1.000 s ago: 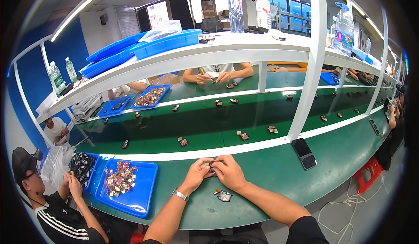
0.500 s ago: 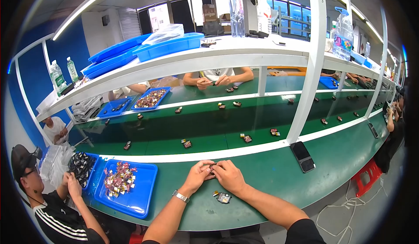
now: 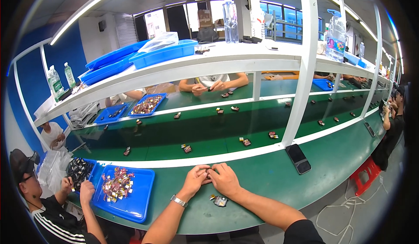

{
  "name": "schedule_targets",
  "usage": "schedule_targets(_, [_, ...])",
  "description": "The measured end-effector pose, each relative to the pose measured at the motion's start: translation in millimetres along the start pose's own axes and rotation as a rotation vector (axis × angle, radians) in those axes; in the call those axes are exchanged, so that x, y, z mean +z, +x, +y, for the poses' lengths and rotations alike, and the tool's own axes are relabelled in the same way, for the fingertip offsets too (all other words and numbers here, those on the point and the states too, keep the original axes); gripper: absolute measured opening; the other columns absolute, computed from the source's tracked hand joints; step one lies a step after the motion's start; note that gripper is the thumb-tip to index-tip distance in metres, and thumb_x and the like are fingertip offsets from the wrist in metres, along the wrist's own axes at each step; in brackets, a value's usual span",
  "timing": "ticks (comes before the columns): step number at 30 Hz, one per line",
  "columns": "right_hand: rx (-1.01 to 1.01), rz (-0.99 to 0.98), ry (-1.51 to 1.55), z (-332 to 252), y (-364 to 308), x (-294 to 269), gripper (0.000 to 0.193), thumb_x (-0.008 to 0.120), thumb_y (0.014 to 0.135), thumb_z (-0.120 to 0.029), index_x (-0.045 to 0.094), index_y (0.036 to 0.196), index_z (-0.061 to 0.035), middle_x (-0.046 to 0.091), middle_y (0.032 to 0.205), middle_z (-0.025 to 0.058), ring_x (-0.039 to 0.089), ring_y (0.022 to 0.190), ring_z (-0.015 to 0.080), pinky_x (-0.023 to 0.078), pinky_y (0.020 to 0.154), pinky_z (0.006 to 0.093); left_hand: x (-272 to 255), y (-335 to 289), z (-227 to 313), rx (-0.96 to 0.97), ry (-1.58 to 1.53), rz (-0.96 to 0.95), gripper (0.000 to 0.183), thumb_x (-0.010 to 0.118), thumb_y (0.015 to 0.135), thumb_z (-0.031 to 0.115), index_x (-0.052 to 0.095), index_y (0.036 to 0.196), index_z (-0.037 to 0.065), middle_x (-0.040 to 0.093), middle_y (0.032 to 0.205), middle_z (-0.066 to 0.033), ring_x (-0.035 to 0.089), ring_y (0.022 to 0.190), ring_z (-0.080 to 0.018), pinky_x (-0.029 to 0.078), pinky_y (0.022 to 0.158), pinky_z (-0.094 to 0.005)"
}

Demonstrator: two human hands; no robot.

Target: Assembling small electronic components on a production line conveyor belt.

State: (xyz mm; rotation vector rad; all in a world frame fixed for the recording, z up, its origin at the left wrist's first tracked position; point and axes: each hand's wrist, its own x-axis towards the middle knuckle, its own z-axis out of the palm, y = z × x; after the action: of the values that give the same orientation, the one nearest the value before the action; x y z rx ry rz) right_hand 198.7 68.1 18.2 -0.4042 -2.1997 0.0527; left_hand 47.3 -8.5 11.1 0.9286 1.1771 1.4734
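Observation:
Above the green bench [image 3: 266,191], my left hand [image 3: 194,180] and my right hand [image 3: 225,180] meet with fingertips pinched together. Between them sits a small dark part [image 3: 208,172], mostly covered by my fingers, so its exact kind cannot be made out. A watch with a metal band circles my left wrist. Just below my hands lies a small electronic assembly [image 3: 220,201], dark and grey, with a yellowish-white tab at its upper left. Neither hand touches it.
To the left, a blue tray [image 3: 148,196] holds a heap of small reddish parts; another tray [image 3: 92,174] holds black pieces beside a co-worker [image 3: 52,218]. A phone [image 3: 298,159] lies right, near a white post [image 3: 301,78]. Small assemblies dot the green belt [image 3: 205,132].
The view has shifted slightly. My fingers have closed further over the small dark part, hiding more of it. The co-worker's hands at left have moved apart.

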Motion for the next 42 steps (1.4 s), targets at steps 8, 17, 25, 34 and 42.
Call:
schedule_targets(8, [0.072,-0.122,0.188,-0.7,9.3,15.6,0.031,0.069,0.081,-0.016,0.063,0.108,-0.0036,0.058,0.124,0.0134,0.058,0.104,0.0309,0.051,0.09,0.0387,-8.9,3.6,2.6,-0.008,-0.054,0.078,0.032,0.048,0.1,0.004,0.044,0.131,0.001,0.064,0.118,-0.0133,0.065,0.102,-0.0177,0.057,0.087,-0.0338])
schedule_targets(17, [0.351,-0.117,0.095,80.8,57.6,81.5,0.027,0.072,0.078,-0.018,0.07,0.1,-0.002,0.063,0.121,0.0168,0.06,0.107,0.0339,0.05,0.093,0.0407,-13.4,6.8,4.7,0.089,-0.118,0.111,0.051,0.05,0.1,0.009,0.029,0.145,0.001,0.046,0.142,-0.0224,0.057,0.119,-0.0335,0.052,0.099,-0.0469])
schedule_targets(25, [0.439,-0.011,-0.235,112.6,54.7,29.5,0.047,0.078,0.073,-0.031,0.064,0.108,-0.0035,0.062,0.11,0.015,0.055,0.106,0.0337,0.048,0.088,0.0459,-23.0,4.7,5.5,0.08,-0.106,0.101,0.037,0.05,0.098,0.004,0.043,0.132,-0.005,0.055,0.13,-0.0229,0.062,0.111,-0.0292,0.056,0.093,-0.04])
schedule_targets(34, [0.775,-0.098,-0.43,196.9,8.8,3.6,0.045,0.079,0.076,-0.025,0.058,0.106,0.001,0.06,0.103,0.0166,0.057,0.102,0.0359,0.05,0.086,0.0463,-20.9,14.2,11.7,0.023,-0.022,0.064,0.026,0.051,0.098,0.007,0.052,0.122,-0.003,0.062,0.119,-0.0194,0.065,0.102,-0.024,0.057,0.088,-0.0367])
schedule_targets(42, [0.44,-0.161,0.452,95.7,39.1,-15.2,0.061,0.078,0.075,-0.011,0.055,0.132,-0.0097,0.067,0.116,0.0092,0.061,0.109,0.0244,0.048,0.09,0.0373,-29.0,18.9,21.0,-0.125,0.06,0.023,0.035,0.042,0.105,0.025,0.053,0.123,-0.003,0.063,0.11,-0.0144,0.066,0.088,-0.0188,0.057,0.079,-0.0312])
